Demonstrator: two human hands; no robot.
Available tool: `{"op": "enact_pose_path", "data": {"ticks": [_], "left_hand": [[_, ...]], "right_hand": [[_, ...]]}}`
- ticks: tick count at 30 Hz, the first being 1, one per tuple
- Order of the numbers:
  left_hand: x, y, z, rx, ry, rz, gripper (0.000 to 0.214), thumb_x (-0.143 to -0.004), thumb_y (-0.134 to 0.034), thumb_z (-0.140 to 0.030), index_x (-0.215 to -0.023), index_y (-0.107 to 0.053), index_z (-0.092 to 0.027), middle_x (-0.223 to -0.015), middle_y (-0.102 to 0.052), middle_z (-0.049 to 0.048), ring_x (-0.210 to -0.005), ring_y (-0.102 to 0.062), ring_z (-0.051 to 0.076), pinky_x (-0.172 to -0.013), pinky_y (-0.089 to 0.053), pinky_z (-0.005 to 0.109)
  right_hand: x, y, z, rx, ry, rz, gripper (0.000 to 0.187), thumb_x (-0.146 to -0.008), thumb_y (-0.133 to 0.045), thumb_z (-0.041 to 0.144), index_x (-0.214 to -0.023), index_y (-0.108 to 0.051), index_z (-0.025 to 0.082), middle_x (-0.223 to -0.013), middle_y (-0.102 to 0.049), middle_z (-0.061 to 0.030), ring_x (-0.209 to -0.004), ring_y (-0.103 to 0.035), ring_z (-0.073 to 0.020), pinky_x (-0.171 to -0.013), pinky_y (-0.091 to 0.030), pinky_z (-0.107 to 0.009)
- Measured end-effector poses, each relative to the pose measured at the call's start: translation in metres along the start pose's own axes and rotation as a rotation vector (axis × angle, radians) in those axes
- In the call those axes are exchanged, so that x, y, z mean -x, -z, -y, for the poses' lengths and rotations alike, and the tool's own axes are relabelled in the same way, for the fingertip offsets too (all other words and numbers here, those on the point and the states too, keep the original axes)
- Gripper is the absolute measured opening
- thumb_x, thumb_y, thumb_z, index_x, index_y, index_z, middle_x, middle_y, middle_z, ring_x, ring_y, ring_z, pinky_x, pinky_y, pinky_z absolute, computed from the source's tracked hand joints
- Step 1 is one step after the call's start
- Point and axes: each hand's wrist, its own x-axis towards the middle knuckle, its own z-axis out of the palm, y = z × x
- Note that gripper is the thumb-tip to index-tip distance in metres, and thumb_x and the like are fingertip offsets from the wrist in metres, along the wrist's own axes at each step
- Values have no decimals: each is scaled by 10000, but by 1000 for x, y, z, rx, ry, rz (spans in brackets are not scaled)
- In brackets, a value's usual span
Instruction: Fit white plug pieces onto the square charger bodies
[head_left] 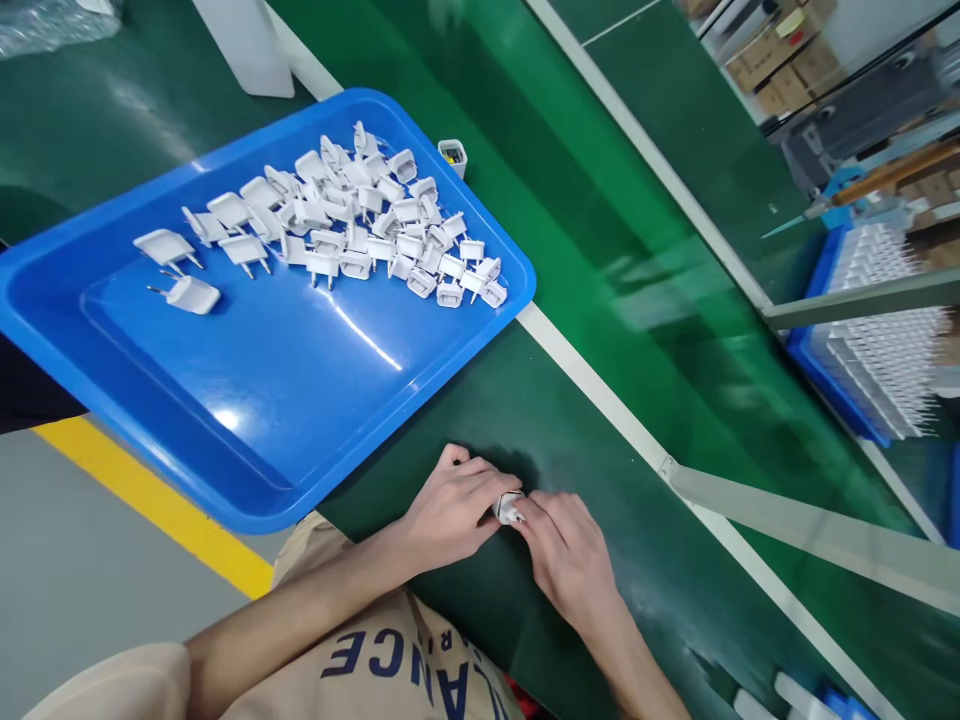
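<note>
Close to my body, both hands meet around a small white plug housing (pixel 508 508), held just over the green tabletop. The fingers of my left hand (pixel 459 505) are closed on one side of it. From the other side, my right hand (pixel 564 550) pinches it with thumb and fingertips, which partly cover it. A blue tray (pixel 262 400) lies to the left and ahead, with many white two-pin plug covers (pixel 322 265) heaped toward its far side. Just beyond the tray's far rim stands a white charger casing (pixel 452 155), open at the top with something yellow inside.
A white metal strip (pixel 600 390) crosses the green table, and a pale bar (pixel 817 530) slants off it at right. Farther right stands a blue bin (pixel 814 350) with rows of white parts. Clear plastic wrap (pixel 52 25) lies top left; white pieces (pixel 802 695) sit bottom right.
</note>
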Motion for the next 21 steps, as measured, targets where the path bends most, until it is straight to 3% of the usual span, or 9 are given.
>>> {"op": "enact_pose_path", "data": {"ticks": [5, 10, 16, 21], "left_hand": [[0, -1, 0, 9, -13, -6, 150, -1001, -559, -237, -1113, -656, -219, -1015, -788, 20, -887, -704, 172, -825, -364, 396], [0, -1, 0, 0, -6, -11, 163, -996, -541, -231, -1109, -657, -217, -999, -784, 27, -864, -694, 177, -825, -360, 402], [0, 0, 1, -9, -29, -14, 175, -958, -569, -185, -1107, -656, -209, -1001, -783, 19, -879, -699, 170, -810, -365, 394], [0, -3, 4, -28, -34, 11, 198, -978, -564, -233, -1159, -640, -206, -1042, -781, 30, -919, -696, 192, -830, -379, 412]], "right_hand": [[-7, -4, 0, 39, 27, 47, 153, -1041, -531, 166, -1084, -676, 186, -982, -729, -68, -773, -635, -188, -705, -470, -342], [-4, -9, 1, 130, 71, 21, 201, -1018, -480, 98, -1018, -668, 171, -958, -708, -71, -753, -566, -188, -678, -412, -347], [5, -22, 5, 271, 28, 7, 269, -979, -442, 63, -1042, -684, 162, -898, -666, -79, -760, -498, -204, -680, -385, -363], [4, -27, 7, 257, 11, -11, 256, -996, -439, 86, -1022, -679, 171, -888, -663, -74, -745, -498, -198, -684, -407, -357]]}}
